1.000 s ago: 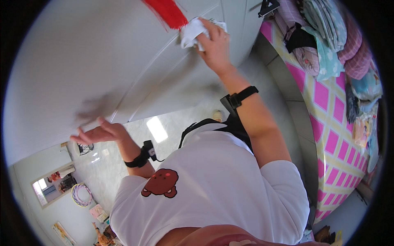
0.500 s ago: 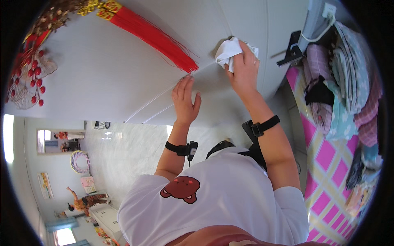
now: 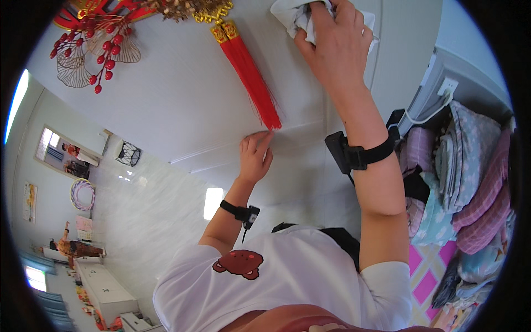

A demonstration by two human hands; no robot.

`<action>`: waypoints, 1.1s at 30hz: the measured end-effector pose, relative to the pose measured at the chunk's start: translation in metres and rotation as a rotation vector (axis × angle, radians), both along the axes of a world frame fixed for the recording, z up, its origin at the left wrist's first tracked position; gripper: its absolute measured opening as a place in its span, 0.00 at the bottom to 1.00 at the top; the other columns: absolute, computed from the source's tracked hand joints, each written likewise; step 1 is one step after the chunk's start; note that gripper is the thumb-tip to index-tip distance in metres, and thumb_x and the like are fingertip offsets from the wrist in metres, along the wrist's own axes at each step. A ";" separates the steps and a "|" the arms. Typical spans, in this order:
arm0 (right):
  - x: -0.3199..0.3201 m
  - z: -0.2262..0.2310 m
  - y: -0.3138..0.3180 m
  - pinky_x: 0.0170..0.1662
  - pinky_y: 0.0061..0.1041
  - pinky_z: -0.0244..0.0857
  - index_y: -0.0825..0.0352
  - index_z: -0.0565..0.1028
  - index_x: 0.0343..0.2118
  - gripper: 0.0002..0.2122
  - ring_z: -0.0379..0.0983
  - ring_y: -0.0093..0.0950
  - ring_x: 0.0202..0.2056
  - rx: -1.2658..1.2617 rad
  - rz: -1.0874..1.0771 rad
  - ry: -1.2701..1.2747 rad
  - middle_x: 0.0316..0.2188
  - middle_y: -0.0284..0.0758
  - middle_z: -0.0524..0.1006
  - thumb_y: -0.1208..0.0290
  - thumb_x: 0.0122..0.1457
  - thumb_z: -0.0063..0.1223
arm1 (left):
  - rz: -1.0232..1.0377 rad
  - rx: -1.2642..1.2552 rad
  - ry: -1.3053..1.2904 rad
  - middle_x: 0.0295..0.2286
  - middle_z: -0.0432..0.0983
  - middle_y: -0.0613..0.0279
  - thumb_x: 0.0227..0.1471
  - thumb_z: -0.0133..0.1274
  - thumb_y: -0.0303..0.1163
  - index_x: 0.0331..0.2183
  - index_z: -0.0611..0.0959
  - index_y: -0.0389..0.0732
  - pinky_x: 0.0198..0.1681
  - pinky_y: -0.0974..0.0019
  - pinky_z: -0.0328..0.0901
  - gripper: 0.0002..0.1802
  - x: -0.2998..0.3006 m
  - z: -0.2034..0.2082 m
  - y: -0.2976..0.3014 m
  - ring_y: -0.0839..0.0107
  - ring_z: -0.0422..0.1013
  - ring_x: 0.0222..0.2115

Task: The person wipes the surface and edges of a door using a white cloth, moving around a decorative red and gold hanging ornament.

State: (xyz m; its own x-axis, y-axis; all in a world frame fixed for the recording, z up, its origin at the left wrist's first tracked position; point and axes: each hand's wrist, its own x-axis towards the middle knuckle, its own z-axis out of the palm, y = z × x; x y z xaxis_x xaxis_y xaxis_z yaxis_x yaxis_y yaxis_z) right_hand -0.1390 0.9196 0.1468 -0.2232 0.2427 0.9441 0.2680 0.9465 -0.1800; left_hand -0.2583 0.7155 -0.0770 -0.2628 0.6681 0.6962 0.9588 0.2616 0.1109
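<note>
My right hand (image 3: 337, 52) presses a crumpled white cloth (image 3: 301, 19) against a pale grey door (image 3: 182, 105), high up and right of a hanging ornament. Its fingers are closed over the cloth. Lower down, my left hand (image 3: 254, 157) rests on the door with fingers stretched out and slightly bent, the thumb apart. Its fingertips lie at the lower end of a red tassel (image 3: 249, 77); whether they touch the threads I cannot tell. Gold fittings (image 3: 224, 30) top the tassel, and red berry sprays (image 3: 108, 52) with wire leaves hang to its left.
Folded bedding and pillows (image 3: 470, 149) are piled at the right, over a pink-patterned cover (image 3: 426, 282). A white cable runs from a wall socket (image 3: 448, 86) beside the door. Shiny tiled floor (image 3: 144, 210) stretches left, with a black wire basket (image 3: 128, 154) and a hoop (image 3: 83, 193).
My right hand has moved the cloth upward on the door. My left hand stays by the tassel's tip. The view has shifted, and the tassel now hangs steeper.
</note>
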 end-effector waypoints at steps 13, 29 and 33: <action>0.005 -0.103 0.042 0.50 0.53 0.50 0.57 0.75 0.36 0.18 0.59 0.39 0.54 0.068 0.030 -0.097 0.54 0.34 0.64 0.70 0.36 0.64 | 0.084 0.104 0.034 0.42 0.67 0.59 0.38 0.54 0.21 0.46 0.77 0.46 0.48 0.56 0.56 0.28 -0.003 -0.016 0.010 0.58 0.62 0.44; 0.005 -0.185 0.050 0.52 0.60 0.48 0.56 0.75 0.35 0.18 0.55 0.47 0.57 0.140 0.091 -0.154 0.58 0.38 0.60 0.66 0.36 0.62 | 0.157 0.196 0.079 0.38 0.67 0.60 0.36 0.55 0.23 0.45 0.77 0.48 0.44 0.56 0.55 0.28 0.004 -0.017 0.019 0.59 0.63 0.40; 0.011 -0.186 0.053 0.53 0.59 0.46 0.56 0.75 0.35 0.19 0.55 0.46 0.58 0.095 0.124 -0.227 0.59 0.38 0.59 0.68 0.35 0.63 | 0.137 0.185 0.073 0.38 0.67 0.61 0.37 0.54 0.22 0.45 0.78 0.49 0.44 0.56 0.55 0.27 0.002 -0.016 0.016 0.59 0.63 0.41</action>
State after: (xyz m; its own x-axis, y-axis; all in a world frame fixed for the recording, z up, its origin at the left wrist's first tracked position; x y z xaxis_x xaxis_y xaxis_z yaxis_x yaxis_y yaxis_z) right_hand -0.1282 0.9723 -0.0392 -0.4546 0.1135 0.8835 0.1726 0.9843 -0.0376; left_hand -0.2563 0.7312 -0.0929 -0.2869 0.4886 0.8240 0.9228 0.3717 0.1010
